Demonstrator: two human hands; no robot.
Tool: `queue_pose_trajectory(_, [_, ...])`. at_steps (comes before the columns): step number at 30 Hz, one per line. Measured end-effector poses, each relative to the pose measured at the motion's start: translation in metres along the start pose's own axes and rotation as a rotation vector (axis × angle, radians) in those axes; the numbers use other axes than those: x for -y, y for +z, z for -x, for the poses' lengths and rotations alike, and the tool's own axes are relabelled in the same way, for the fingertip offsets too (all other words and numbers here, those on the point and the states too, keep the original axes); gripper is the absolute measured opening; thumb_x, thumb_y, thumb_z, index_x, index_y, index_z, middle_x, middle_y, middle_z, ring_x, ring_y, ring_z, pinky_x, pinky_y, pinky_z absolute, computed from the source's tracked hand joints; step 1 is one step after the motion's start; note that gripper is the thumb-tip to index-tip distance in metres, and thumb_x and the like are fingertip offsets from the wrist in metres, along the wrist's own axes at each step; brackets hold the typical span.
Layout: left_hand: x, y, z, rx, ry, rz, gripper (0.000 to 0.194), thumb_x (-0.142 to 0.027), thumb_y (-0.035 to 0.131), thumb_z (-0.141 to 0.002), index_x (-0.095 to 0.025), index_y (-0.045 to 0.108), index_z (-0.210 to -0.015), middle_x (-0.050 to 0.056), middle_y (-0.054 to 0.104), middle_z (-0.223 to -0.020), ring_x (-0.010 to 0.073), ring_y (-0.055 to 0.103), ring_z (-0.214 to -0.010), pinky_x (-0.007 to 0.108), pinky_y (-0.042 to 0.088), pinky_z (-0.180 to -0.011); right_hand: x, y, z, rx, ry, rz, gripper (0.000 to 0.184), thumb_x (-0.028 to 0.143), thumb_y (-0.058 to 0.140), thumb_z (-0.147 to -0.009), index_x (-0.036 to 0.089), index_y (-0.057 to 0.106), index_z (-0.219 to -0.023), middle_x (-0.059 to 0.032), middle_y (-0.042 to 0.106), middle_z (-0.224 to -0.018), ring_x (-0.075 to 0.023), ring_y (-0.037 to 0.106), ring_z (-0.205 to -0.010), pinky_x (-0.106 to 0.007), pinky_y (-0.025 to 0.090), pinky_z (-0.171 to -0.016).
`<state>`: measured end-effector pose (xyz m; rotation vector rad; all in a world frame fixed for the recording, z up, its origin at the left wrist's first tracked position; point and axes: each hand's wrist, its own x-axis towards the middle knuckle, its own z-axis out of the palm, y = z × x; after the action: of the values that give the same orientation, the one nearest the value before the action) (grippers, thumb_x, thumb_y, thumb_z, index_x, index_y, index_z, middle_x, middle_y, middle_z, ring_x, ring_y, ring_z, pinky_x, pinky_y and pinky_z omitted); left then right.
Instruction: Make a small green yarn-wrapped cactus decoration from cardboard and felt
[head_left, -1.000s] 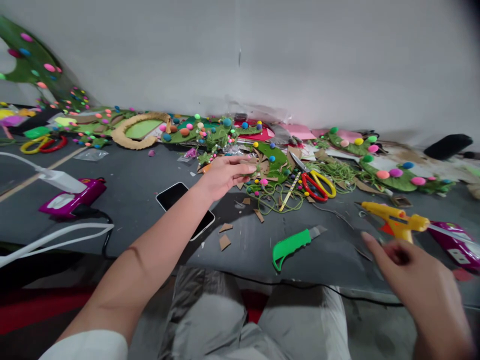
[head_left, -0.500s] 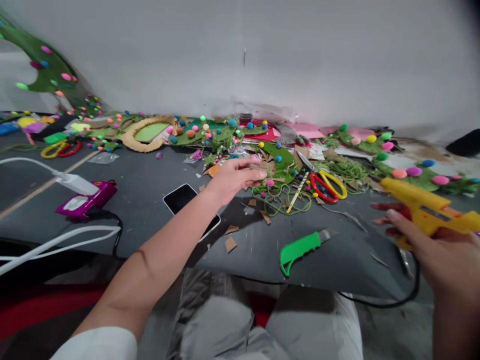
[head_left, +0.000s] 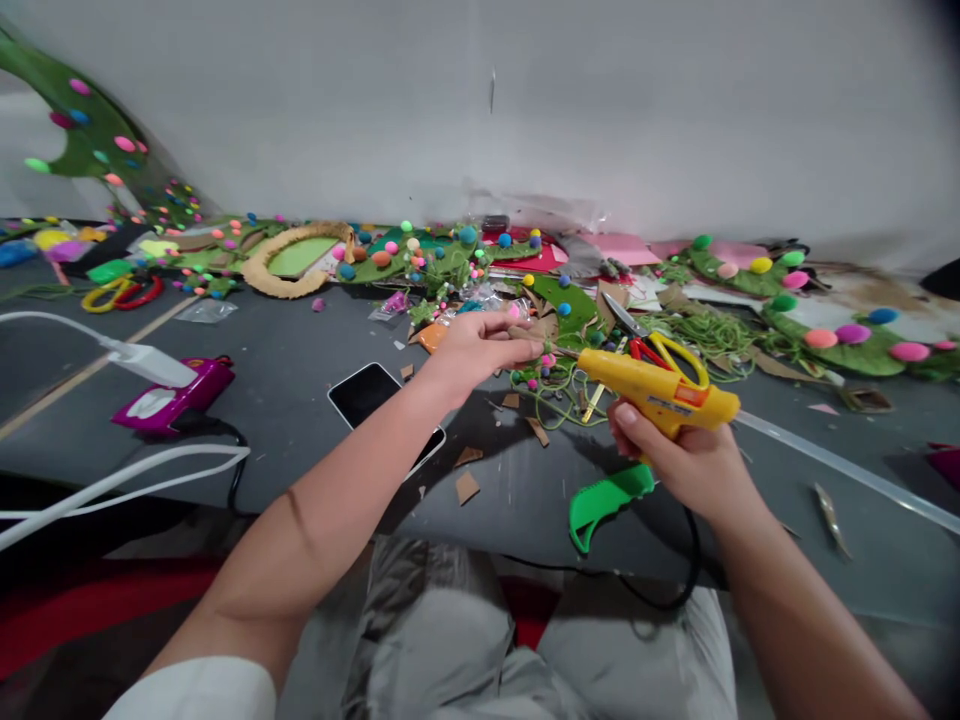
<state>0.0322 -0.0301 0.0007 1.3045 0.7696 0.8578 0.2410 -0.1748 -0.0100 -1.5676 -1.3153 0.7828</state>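
Note:
My right hand is closed around the handle of a yellow hot glue gun, a long clear glue stick running out of its back end. The gun's nozzle points left at the fingertips of my left hand. Those fingers pinch a small brown piece with some green at its tip; exactly what it is I cannot make out. Just below the gun lies a green utility knife, its blade end near my right hand. A phone lies partly under my left forearm.
Red-and-yellow scissors and green yarn lie behind the glue gun. Cardboard scraps dot the front of the table. A tan ring and felt pieces with pompoms line the wall. At left sits a purple device with cables.
My right hand has brought the glue gun leftward from the right edge, so its nozzle is now by my left fingertips. My left hand has stayed nearly in place.

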Motion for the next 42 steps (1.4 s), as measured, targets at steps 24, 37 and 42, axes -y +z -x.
queue_pose_trajectory(24, [0.002, -0.003, -0.002, 0.040, 0.013, -0.035, 0.032, -0.022, 0.085, -0.068, -0.013, 0.077, -0.098, 0.009, 0.075, -0.094, 0.0146, 0.067, -0.081, 0.032, 0.054, -0.079, -0.008, 0.006, -0.010, 0.031, -0.009, 0.038, 0.036, 0.062, 0.067, -0.084, 0.026, 0.067, -0.085, -0.0036, 0.062, -0.061, -0.0212, 0.059, -0.053, -0.037, 0.052, -0.049])
queue_pose_trajectory(37, [0.007, -0.011, -0.008, -0.009, -0.033, 0.041, 0.034, -0.024, 0.088, -0.066, -0.014, 0.076, -0.097, 0.007, 0.075, -0.092, 0.0141, 0.068, -0.081, 0.032, 0.055, -0.079, -0.028, 0.009, -0.010, 0.010, -0.055, 0.133, 0.037, 0.059, 0.065, -0.087, 0.024, 0.071, -0.099, -0.0050, 0.072, -0.074, -0.0242, 0.067, -0.066, -0.037, 0.057, -0.058])
queue_pose_trajectory(42, [0.006, -0.016, -0.012, -0.083, 0.015, 0.163, 0.036, -0.017, 0.088, -0.064, -0.012, 0.074, -0.097, 0.006, 0.074, -0.088, 0.0129, 0.069, -0.079, 0.034, 0.056, -0.084, -0.031, -0.018, -0.006, -0.220, -0.076, 0.203, 0.049, 0.060, 0.066, -0.084, 0.018, 0.072, -0.109, -0.0107, 0.077, -0.098, -0.0298, 0.072, -0.091, -0.044, 0.059, -0.081])
